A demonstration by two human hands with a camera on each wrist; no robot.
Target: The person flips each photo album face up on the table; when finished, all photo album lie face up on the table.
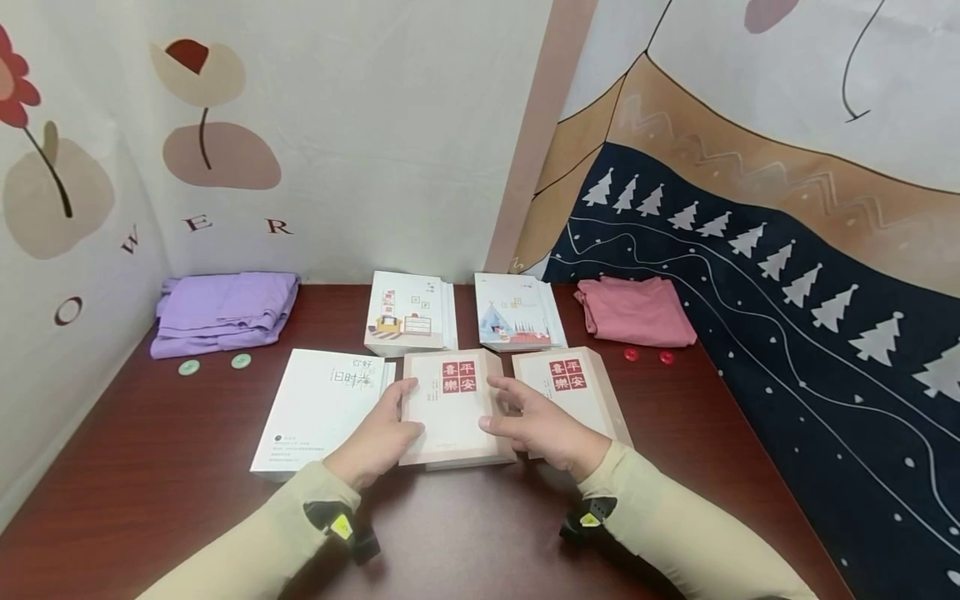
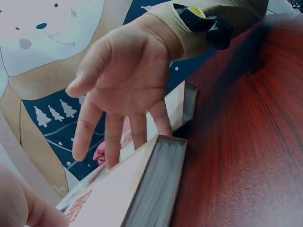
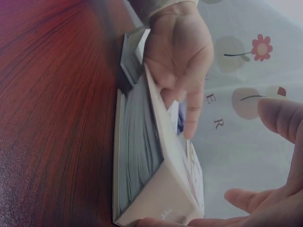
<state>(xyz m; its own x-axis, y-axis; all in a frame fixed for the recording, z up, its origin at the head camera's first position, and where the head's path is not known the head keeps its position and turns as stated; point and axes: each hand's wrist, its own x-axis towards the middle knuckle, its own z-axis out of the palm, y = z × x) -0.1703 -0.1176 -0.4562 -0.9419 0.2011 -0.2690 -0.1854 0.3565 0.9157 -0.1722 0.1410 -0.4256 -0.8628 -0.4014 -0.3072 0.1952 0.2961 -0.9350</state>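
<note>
Book [image 1: 452, 408] with a cream cover and red character squares lies flat on the dark red counter [image 1: 165, 467], near the front edge, between a white book [image 1: 318, 408] on its left and a matching cream book [image 1: 573, 392] on its right.

Head view: left hand [image 1: 375, 442] rests at the book's left edge, fingers laid along the cover edge, thumb on top. Right hand [image 1: 543, 425] lies over the book's right edge, fingers spread and nearly straight, tips on the cover. Neither grip closes around the book. Behind stand two more white illustrated books [image 1: 408, 312] [image 1: 517, 312]. A folded purple cloth [image 1: 221, 312] sits back left with two green discs [image 1: 213, 364] in front of it; a folded pink cloth [image 1: 636, 312] sits back right with two red discs [image 1: 648, 356] before it.

Left wrist view adds: the right hand [image 2: 123, 80] seen from the palm side, fingers extended down onto the cover, page block [image 2: 156, 189] visible at the book's near end.

Right wrist view adds: the left hand [image 3: 182, 61] from the palm side, fingers pointing down along the cover's far edge, and the cover standing slightly off the page block [image 3: 137, 151] there. Head view does not show this gap.
</note>
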